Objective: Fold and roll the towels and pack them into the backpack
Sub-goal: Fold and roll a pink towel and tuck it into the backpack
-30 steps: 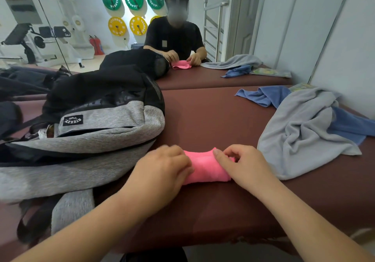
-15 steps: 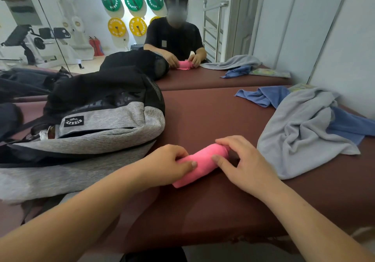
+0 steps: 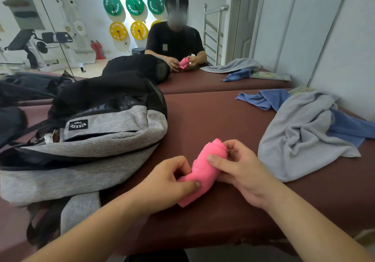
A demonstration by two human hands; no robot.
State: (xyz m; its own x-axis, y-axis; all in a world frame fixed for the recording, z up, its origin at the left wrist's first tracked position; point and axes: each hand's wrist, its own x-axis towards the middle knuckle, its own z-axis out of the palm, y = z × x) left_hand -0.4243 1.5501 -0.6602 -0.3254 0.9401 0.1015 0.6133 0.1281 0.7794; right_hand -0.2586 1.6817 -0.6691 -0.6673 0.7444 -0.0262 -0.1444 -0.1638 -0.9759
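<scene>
Pink towel [image 3: 205, 170], rolled into a tight cylinder, sits gripped between both hands over the near part of a maroon padded table [image 3: 213, 119], its length tilted so that one end points away and to the right. The left hand [image 3: 168, 184] pinches the lower half of the roll, thumb on top and fingers curled beneath. The right hand [image 3: 241, 172] clamps the upper half, thumb laid across the pink cloth and fingers wrapped around the far end. Whether the near end of the roll touches the table top is hard to tell, as the hands hide it.

Just to the left lies a grey and black backpack [image 3: 101, 140] on its side, a dark gap running along its upper edge and a small black label on the grey front panel. To the right, well apart from the roll, a crumpled grey towel [image 3: 300, 140] lies heaped on the table, partly covering a blue towel [image 3: 263, 99] that spreads out behind and beside it.

At a second maroon table beyond, a person in a black shirt [image 3: 174, 40] holds another small pink cloth [image 3: 183, 63] in both hands beside a black bag [image 3: 138, 67]. Green and yellow weight plates [image 3: 134, 4] hang on the white wall behind.
</scene>
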